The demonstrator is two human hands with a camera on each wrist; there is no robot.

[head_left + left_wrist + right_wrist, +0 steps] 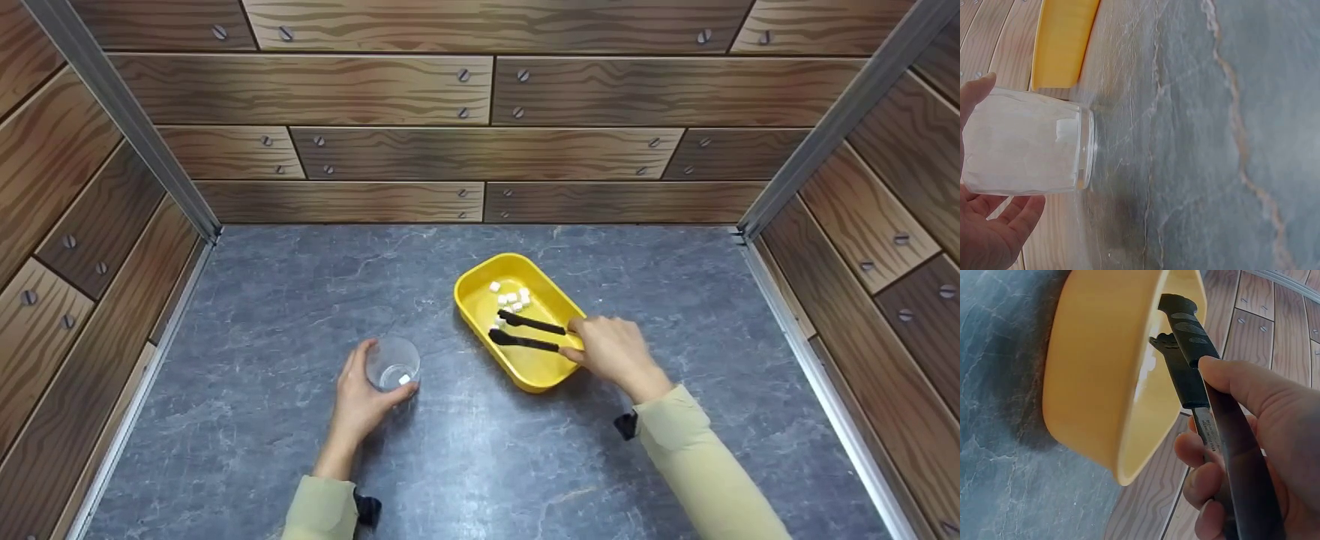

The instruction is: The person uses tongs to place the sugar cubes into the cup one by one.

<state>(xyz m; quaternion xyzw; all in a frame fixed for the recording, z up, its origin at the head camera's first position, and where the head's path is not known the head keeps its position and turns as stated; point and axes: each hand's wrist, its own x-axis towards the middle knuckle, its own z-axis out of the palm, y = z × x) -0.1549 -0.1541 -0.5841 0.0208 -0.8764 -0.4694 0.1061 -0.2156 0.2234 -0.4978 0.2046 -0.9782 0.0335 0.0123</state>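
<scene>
My left hand (360, 405) holds a clear cup (391, 358) between thumb and fingers. The cup stands upright on the floor, with one small white cube (405, 379) at its bottom, seen also in the left wrist view. In my right hand (616, 351) are metal tongs with black tips (1189, 332), gripped between thumb and fingers. The tongs' arms are spread apart and reach into a yellow tub (544, 369). Several white cubes (512, 298) lie inside the tub near its far end. One cube is close to the tips; nothing is seen clamped between them.
The tub stands to the right of the cup, apart from it, on a grey marbled surface (285, 300). Wood-patterned walls (390, 150) enclose the back and both sides, with metal rails (802, 337) along the edges.
</scene>
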